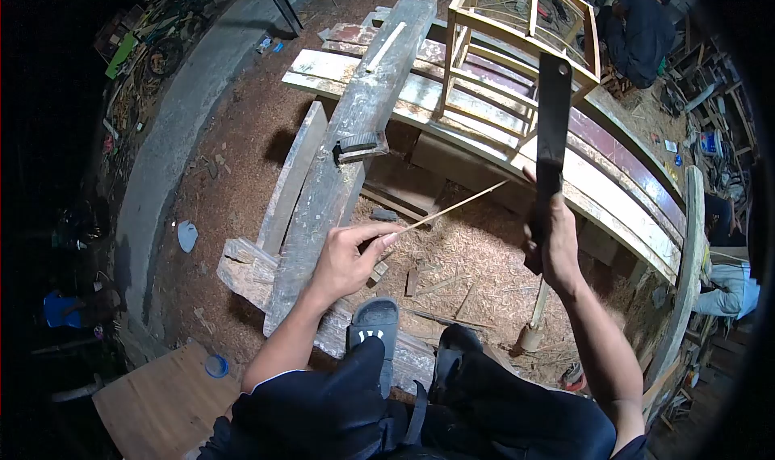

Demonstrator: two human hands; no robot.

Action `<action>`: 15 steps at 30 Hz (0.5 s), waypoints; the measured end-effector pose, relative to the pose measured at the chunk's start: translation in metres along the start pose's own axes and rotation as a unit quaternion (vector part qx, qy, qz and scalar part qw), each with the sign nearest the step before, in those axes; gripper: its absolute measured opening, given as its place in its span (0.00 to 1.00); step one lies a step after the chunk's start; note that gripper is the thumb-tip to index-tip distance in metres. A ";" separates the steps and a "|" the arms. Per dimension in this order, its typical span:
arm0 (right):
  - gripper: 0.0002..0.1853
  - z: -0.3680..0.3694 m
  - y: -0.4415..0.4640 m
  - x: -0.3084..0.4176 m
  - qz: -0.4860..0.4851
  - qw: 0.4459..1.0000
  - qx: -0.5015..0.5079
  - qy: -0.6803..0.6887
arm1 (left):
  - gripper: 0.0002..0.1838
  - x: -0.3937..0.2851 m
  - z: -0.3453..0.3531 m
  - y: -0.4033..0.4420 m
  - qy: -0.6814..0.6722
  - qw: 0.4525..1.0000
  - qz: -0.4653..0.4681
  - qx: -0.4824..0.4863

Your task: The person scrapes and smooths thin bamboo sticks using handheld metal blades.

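Left hand [347, 258]: narrow pinch, thumb and index on the near end of a thin wooden strip [452, 208]. Strip runs out from the fingertips toward far right, a long slant across the gap above the shavings [468, 250], its free end aimed at the right-hand side.

Right hand [559, 242]: closed round the grip of a machete [554, 105]. Broad dark blade points away to the far side, long axis roughly near-to-far; round hole by its far end.

Key relation: strip lies to the left of the machete, the two axes set at a clear angle, not parallel. Free end is nearer the right hand than the left, just beside it in view; contact with fingers or blade cannot be told, depth unclear. Left hand has the only sure hold on the strip.

Around: worn plank tabletop [355, 113] left of the strip, running near to far, a ridged block [359, 144] on it and a second pale strip [386, 47] toward its far end. Wooden chair frame [491, 23] on long boards [311, 64], far right. Crouching person [646, 32] beyond, well apart.
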State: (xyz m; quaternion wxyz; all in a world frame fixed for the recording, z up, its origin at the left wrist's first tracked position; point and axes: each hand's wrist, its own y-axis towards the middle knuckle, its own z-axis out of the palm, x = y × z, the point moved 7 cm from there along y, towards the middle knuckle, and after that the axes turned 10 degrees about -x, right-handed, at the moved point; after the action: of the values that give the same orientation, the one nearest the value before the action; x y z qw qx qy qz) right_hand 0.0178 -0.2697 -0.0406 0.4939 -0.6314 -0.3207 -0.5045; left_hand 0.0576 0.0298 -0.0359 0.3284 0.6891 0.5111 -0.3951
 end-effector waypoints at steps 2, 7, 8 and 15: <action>0.38 -0.001 -0.004 0.002 -0.059 0.997 0.049 -0.010 | 0.11 0.010 0.006 -0.003 -0.026 0.999 -0.031 0.010; 0.23 0.017 -0.034 -0.004 -0.125 0.987 0.068 -0.075 | 0.13 0.029 0.025 -0.011 -0.102 0.969 -0.214 0.068; 0.25 0.023 -0.038 -0.009 -0.134 0.985 0.070 -0.086 | 0.14 0.032 0.030 -0.013 -0.145 0.962 -0.218 0.075; 0.30 0.049 -0.046 -0.007 -0.225 0.945 0.094 -0.218 | 0.15 0.026 0.046 -0.024 -0.278 0.925 -0.242 0.093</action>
State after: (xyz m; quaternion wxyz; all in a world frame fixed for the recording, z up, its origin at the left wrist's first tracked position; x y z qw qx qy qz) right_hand -0.0102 -0.2086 -0.0333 0.3421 -0.5883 -0.6004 -0.4200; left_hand 0.0293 0.0080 -0.0818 0.2863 0.4342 0.5118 -0.6838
